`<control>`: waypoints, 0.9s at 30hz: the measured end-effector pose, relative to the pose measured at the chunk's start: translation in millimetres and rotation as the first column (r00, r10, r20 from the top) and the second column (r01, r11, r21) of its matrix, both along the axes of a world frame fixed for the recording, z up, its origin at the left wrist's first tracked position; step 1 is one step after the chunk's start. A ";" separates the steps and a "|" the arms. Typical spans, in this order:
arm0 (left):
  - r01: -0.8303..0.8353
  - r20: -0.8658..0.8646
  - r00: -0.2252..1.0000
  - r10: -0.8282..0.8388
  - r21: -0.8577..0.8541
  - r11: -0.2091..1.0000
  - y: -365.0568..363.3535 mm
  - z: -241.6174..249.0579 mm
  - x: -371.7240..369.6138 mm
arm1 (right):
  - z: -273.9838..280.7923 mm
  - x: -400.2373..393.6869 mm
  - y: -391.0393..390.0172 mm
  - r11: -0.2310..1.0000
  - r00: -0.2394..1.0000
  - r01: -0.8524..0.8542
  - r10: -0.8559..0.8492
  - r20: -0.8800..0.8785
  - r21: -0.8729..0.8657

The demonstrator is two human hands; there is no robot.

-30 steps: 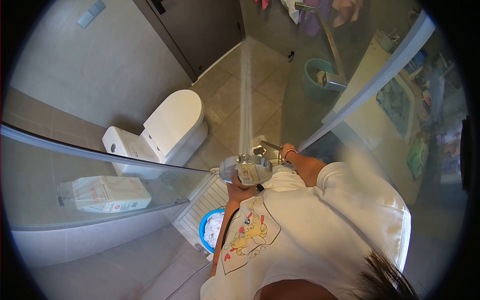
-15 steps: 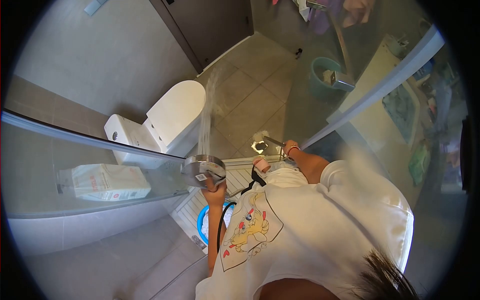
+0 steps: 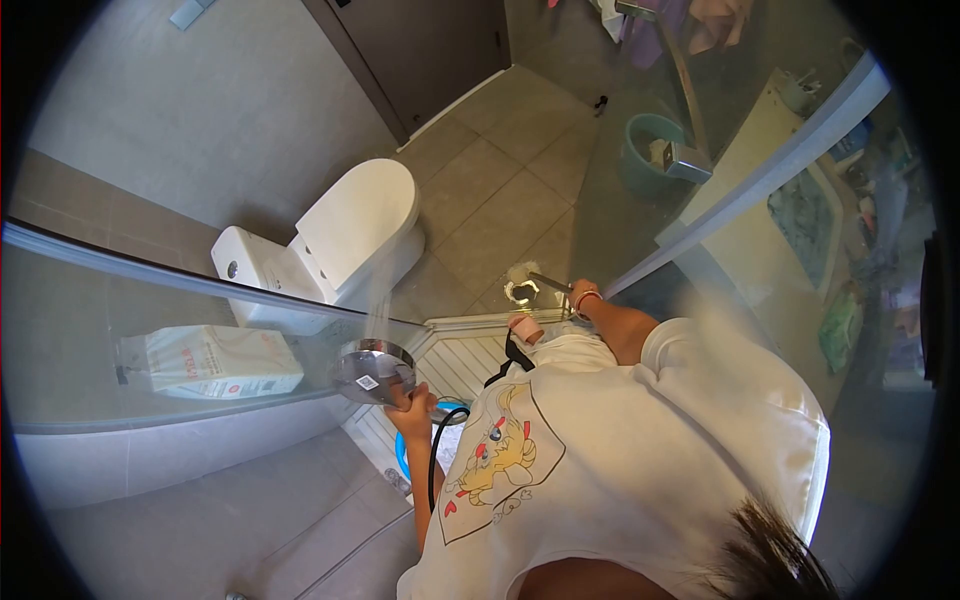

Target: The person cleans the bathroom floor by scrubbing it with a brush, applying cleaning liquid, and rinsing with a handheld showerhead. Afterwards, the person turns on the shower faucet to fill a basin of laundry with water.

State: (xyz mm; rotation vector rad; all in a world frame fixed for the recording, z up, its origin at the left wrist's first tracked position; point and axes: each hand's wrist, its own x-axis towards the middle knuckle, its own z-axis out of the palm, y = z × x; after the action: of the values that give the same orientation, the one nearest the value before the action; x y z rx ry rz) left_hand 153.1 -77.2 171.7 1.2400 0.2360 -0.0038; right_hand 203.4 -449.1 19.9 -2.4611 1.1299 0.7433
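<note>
My left hand (image 3: 412, 413) is wrapped round the handle of a round chrome shower head (image 3: 374, 372). Water sprays from it towards the white toilet (image 3: 362, 222). A black hose (image 3: 433, 468) runs down beside my left forearm. At the centre right, my right hand (image 3: 582, 292) grips the dark handle of a brush (image 3: 522, 272), whose pale head is near the floor just outside the shower threshold. Beneath the brush is a small shiny puddle or reflection on the tiles. One pink slipper (image 3: 524, 328) shows at the threshold.
Glass panels with a metal frame (image 3: 760, 175) flank me. A white package (image 3: 225, 362) sits on the left. Behind my left arm is a blue-rimmed basin (image 3: 401, 455). A teal bucket (image 3: 650, 130) and a counter (image 3: 735, 150) show through the right glass; a dark door (image 3: 430, 50) stands ahead.
My left hand has moved the shower head left and slightly down, and its spray has shifted left from the floor beside the toilet onto the toilet. My right hand has barely moved.
</note>
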 end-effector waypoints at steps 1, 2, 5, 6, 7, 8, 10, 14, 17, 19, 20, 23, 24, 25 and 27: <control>0.019 -0.005 1.000 -0.019 -0.017 1.000 -2.7 -0.8 0.3 | -1.4 0.0 -0.3 1.000 1.000 -0.006 0.006 0.000 -0.006; 0.038 -0.010 0.999 -0.038 -0.034 0.999 -6.8 -1.1 0.7 | -3.4 -0.1 -1.5 1.000 1.000 -0.012 0.012 0.001 -0.011; 0.098 -0.033 0.995 -0.096 0.038 0.994 -24.6 3.2 2.6 | -14.2 0.7 -6.7 0.996 0.996 -0.086 0.085 -0.032 -0.034; 0.111 -0.016 0.994 -0.111 0.051 0.992 -32.8 12.3 3.0 | -10.9 0.7 -5.8 0.998 0.997 -0.067 0.066 -0.028 -0.018; 0.135 -0.008 0.991 -0.135 0.098 0.986 -37.2 11.2 3.8 | -4.7 0.6 -4.1 0.999 0.999 -0.046 0.046 -0.023 -0.001; 0.159 -0.002 0.987 -0.161 0.146 0.976 -40.6 9.0 4.9 | -1.4 0.6 -3.4 1.000 0.999 -0.025 0.026 -0.019 0.016; 0.196 0.012 0.979 -0.204 0.218 0.956 -49.1 14.9 9.0 | -2.4 -0.4 -3.4 1.000 1.000 0.009 -0.009 0.009 0.020; 0.167 0.224 0.933 -0.282 0.423 0.891 -54.9 -6.4 21.1 | -1.7 -2.9 -3.3 0.998 0.997 -0.055 0.055 0.050 -0.013; 0.148 0.258 0.918 -0.302 0.483 0.863 -61.0 -0.5 28.3 | 0.7 -0.8 -1.9 0.998 0.998 0.054 -0.055 0.028 0.043; 0.110 0.273 0.912 -0.305 0.553 0.826 -63.7 7.4 34.7 | 6.4 -0.6 0.1 0.999 1.000 0.020 -0.021 0.014 0.031; 0.084 0.282 0.910 -0.304 0.593 0.801 -63.3 9.6 36.4 | 7.6 -1.1 0.8 1.000 1.000 0.002 -0.003 0.006 0.025; 0.182 0.094 0.944 -0.316 0.650 0.738 -56.5 1.8 42.7 | -4.2 -1.0 -4.0 0.999 1.000 0.018 -0.019 0.022 0.038; 0.183 0.093 0.945 -0.314 0.645 0.742 -54.7 1.0 44.5 | -5.6 -0.5 -4.3 1.000 1.000 -0.024 0.024 0.000 0.019; 0.184 0.091 0.946 -0.311 0.640 0.746 -53.1 0.8 46.4 | -6.3 -0.1 -4.4 0.998 0.998 -0.066 0.066 -0.024 0.002; 0.152 0.132 0.949 -0.286 0.606 0.781 -53.6 2.7 47.9 | -8.4 0.3 -5.3 0.995 0.994 -0.099 0.099 -0.041 -0.009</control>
State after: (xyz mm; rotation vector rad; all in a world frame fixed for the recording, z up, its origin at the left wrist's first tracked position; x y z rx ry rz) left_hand 201.0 -130.8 174.4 1.8776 -0.1201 0.0028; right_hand 203.7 -454.3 11.5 -2.5376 1.0346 0.8208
